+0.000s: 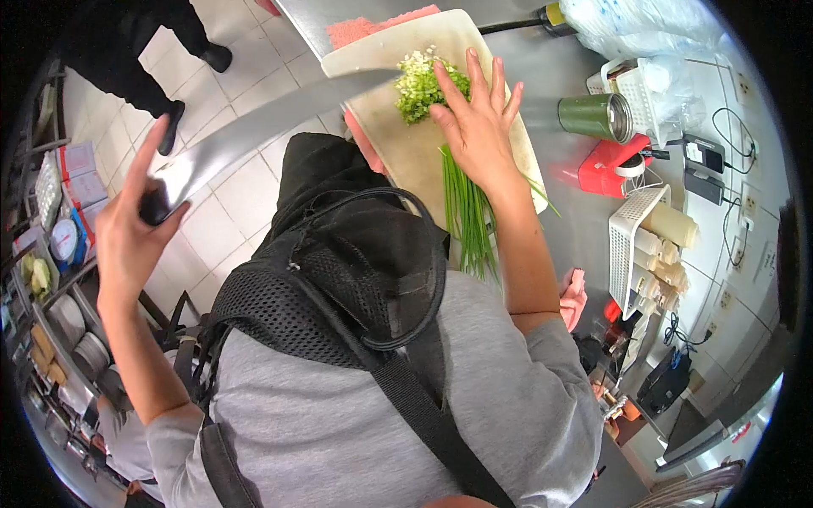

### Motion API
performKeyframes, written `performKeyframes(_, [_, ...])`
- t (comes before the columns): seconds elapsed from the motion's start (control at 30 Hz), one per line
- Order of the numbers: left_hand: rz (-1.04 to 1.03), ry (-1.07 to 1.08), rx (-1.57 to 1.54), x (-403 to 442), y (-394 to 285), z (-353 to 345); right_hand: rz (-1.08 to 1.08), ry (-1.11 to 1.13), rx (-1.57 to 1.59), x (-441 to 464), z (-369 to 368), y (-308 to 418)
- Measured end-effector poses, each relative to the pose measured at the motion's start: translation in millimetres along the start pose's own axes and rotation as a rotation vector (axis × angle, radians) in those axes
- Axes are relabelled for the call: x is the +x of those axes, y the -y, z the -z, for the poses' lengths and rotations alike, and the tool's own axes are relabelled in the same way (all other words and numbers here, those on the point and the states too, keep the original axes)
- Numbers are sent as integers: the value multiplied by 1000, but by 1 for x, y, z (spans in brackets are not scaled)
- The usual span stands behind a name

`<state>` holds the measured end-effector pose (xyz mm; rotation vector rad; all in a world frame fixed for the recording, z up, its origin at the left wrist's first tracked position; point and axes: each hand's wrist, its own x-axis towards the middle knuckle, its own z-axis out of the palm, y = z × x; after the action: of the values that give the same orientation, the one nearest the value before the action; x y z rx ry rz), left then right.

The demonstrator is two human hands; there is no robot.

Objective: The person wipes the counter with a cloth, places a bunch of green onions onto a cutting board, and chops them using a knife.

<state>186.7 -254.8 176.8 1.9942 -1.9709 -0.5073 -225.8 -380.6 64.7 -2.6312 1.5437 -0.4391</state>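
Note:
My left hand (131, 233) is closed round the dark handle of a large kitchen knife (262, 118), its index finger stretched along the blade side. The broad blade points right, and its tip shows against the pale cutting board (381, 127), beside a pile of chopped green onion (415, 93). With fingers spread, my right hand (480, 127) lies over the right edge of that pile. Below its palm, long uncut green onions (466, 212) run down the board toward my body. My right forearm covers part of the board's right side.
A pink cloth (381, 27) sticks out from under the board on the steel counter (563, 68). To the right stand a green cup (589, 117), a red object (605, 165) and a white basket (622, 254) of bottles. Another person's dark-clad legs (161, 51) are at upper left.

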Motion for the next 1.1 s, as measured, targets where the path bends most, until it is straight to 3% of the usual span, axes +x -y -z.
performKeyframes(0.1, [142, 26, -85, -13, 0, 15, 12, -149, 79, 7, 0, -4])
performKeyframes(0.2, [123, 150, -241, -15, 12, 5, -59, -243, 215, 12, 6, -1])
performKeyframes(0.27, [268, 134, -623, -11, 3, -19, -202, -220, 232, 14, 15, 8])
performKeyframes(0.37, [242, 260, -871, 5, -15, -42, -326, -140, 306, 15, 19, 9])
performKeyframes(0.5, [206, 442, -1066, 18, -20, -73, -222, -334, 406, 6, 11, 5])
performKeyframes(0.67, [232, 505, -995, 23, -34, -94, -126, -352, 217, -14, 16, -1])
performKeyframes(0.77, [235, 510, -893, 31, -57, -98, -272, -408, 328, -29, 24, 0])
performKeyframes(0.87, [18, 511, -620, 39, -78, -98, -428, -408, 442, -51, 30, -1])
performKeyframes(0.9, [-183, 462, -484, 43, -75, -104, -465, -301, 441, -58, 34, -1])
performKeyframes(1.0, [-401, 462, -329, 50, -89, -114, -393, -161, 284, -76, 33, 3])
performKeyframes(1.1, [-467, 427, -298, 52, -97, -131, -355, -32, 219, -85, 24, 6])
